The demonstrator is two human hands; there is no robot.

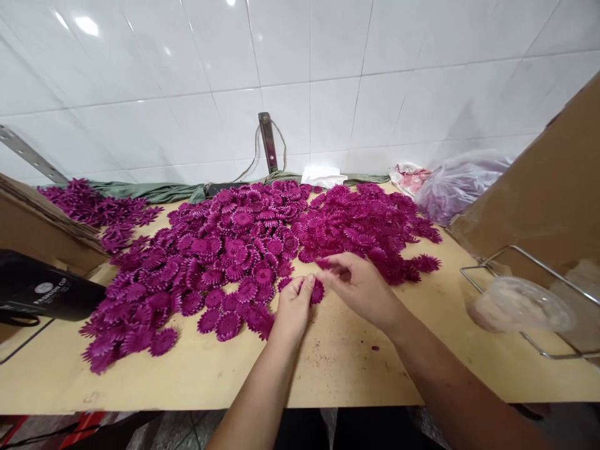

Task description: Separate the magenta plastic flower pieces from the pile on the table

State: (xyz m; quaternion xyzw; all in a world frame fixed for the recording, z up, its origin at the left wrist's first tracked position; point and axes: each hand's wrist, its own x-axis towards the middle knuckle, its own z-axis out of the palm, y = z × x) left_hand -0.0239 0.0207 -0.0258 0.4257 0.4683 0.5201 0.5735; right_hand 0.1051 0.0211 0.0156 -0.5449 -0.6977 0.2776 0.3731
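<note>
My left hand is closed, with a magenta artificial flower pinched between thumb and fingers. Part of that flower is hidden behind the thumb. Just to its right is my right hand, its fingertips drawn together close to the flower; whatever they grip is too blurred to name. A wide heap of round, fringed magenta flowers spreads beyond and to the left of my hands. Behind the right hand lies a second heap of magenta flowers, looser and more feathery.
Star-shaped magenta pieces lie at the far left, by a cardboard box and a tipped black cup. On the right are a plastic bag, a large cardboard panel, a clear plastic tub and a wire frame.
</note>
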